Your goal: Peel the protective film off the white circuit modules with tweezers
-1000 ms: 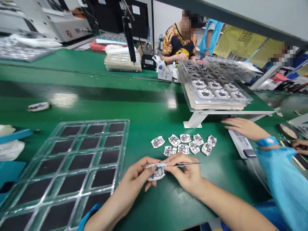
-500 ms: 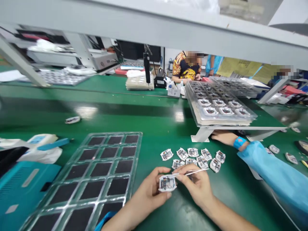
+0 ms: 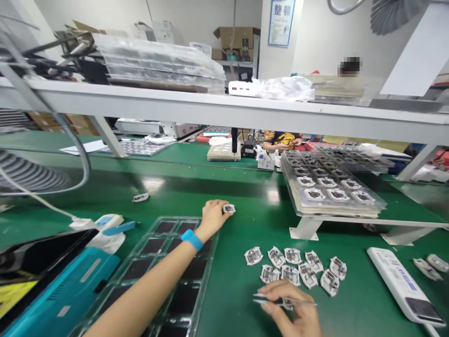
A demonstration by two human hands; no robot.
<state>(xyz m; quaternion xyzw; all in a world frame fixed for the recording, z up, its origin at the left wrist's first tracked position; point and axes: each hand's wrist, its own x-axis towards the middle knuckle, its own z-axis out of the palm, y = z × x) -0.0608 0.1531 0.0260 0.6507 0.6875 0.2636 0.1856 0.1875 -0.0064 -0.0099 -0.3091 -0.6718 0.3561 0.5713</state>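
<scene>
My left hand (image 3: 212, 216) reaches forward over the green table (image 3: 245, 196) and pinches a small white circuit part (image 3: 228, 208) at its fingertips. Its wrist wears a blue band (image 3: 192, 239) and the forearm crosses a clear tray with dark square pockets (image 3: 164, 262). My right hand (image 3: 293, 309) rests near the front edge, closed on thin metal tweezers (image 3: 280, 301). Just beyond it lies a cluster of several small white circuit parts (image 3: 298, 269).
A raised stack of clear trays holding parts (image 3: 329, 187) stands on a white stand at right. A white scanner-like device (image 3: 403, 285) lies at far right, a teal box (image 3: 59, 295) at left. One loose part (image 3: 141, 197) lies mid-table. An overhead shelf (image 3: 224, 110) spans the bench.
My left hand left the right hand and carried the small part forward past the tray. The right hand stayed low with the tweezers. The view tilted up; the co-worker's blue sleeve is gone.
</scene>
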